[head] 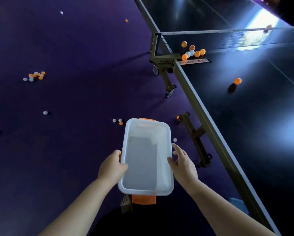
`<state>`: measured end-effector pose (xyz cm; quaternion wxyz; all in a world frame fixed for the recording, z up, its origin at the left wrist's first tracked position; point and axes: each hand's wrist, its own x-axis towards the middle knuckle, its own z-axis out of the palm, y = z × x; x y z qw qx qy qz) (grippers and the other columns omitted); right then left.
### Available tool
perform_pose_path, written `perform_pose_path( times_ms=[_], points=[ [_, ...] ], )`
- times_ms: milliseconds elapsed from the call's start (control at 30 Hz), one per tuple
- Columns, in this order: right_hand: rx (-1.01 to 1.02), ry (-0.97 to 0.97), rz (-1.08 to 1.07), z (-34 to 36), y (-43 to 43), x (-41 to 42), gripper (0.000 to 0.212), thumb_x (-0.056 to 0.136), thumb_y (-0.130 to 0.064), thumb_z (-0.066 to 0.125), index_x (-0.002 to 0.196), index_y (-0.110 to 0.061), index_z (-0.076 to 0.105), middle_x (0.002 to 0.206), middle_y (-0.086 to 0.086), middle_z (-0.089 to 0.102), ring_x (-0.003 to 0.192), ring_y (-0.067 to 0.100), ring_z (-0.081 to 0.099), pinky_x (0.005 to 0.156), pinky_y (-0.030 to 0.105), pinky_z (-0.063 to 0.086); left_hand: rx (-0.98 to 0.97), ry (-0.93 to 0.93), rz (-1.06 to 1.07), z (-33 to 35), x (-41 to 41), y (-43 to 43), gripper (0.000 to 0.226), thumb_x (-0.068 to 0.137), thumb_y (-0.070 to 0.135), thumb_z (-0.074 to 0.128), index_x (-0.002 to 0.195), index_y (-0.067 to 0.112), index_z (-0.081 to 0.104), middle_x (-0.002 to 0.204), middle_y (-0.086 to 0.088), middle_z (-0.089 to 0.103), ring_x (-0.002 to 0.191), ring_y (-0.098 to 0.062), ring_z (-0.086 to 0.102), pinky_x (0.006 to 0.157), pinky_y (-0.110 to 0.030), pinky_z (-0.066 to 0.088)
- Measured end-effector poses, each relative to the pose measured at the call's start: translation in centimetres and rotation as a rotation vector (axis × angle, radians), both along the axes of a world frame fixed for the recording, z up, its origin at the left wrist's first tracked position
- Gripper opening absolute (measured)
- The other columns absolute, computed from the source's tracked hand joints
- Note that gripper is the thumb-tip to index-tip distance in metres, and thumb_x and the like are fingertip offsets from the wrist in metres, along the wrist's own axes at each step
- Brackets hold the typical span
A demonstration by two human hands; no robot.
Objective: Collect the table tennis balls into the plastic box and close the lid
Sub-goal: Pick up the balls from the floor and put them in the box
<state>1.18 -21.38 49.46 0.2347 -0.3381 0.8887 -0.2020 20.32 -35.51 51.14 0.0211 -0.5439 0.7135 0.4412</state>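
Note:
I hold a translucent white plastic box [170,169] with orange latches at both short ends, above the purple floor; it looks empty. My left hand [111,167] grips its left rim, thumb over the edge. At the right rim my right hand [183,165] has its fingers spread, and only the thumb touches the edge. Several orange and white balls [193,53] lie against the net on the table, and a lone orange ball [237,81] sits nearer. On the floor are a cluster of balls [35,76], three balls [117,121] just beyond the box, and a white ball [175,139] beside it.
The dark table tennis table [245,133] fills the right side, its edge running diagonally, with the net [211,32] across it. Wheeled table legs [195,138] stand close to the right of the box. Single balls [45,112] are scattered over the purple floor. My foot [126,204] shows below the box.

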Motion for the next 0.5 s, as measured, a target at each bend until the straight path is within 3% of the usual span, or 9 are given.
perform_pose_path(
  times_ms=[200, 400, 500],
  points=[
    [0.09, -0.043, -0.042, -2.2, -4.6, -7.2, 0.051, 0.095, -0.03, 0.049, 0.143, -0.03, 0.03, 0.13, -0.009, 0.05, 0.083, 0.005, 0.052, 0.066, 0.023, 0.041, -0.06, -0.128, 0.024, -1.6, -6.4, -7.0, 0.008, 0.08, 0.014, 0.055, 0.088, 0.016, 0.052, 0.075, 0.005, 0.06, 0.064, -0.016, 0.058, 0.052, -0.029, 0.041],
    [0.207, -0.08, 0.03, -6.5, -11.1, -16.8, 0.049, 0.095, -0.022, 0.047, 0.142, -0.028, 0.034, 0.136, -0.007, 0.047, 0.112, 0.011, 0.055, 0.075, 0.022, 0.041, -0.069, -0.207, 0.044, -6.0, -13.8, -13.2, 0.009, 0.082, 0.012, 0.051, 0.09, 0.016, 0.051, 0.072, 0.003, 0.059, 0.062, -0.018, 0.056, 0.047, -0.028, 0.035],
    [0.325, -0.099, 0.097, -10.1, -14.5, -21.3, 0.049, 0.095, -0.021, 0.047, 0.142, -0.027, 0.034, 0.137, -0.002, 0.048, 0.116, 0.016, 0.054, 0.077, 0.025, 0.043, -0.052, -0.239, 0.067, -9.3, -17.4, -16.2, 0.01, 0.083, 0.011, 0.05, 0.092, 0.015, 0.05, 0.074, 0.004, 0.059, 0.065, -0.02, 0.056, 0.048, -0.029, 0.035]
  ],
)
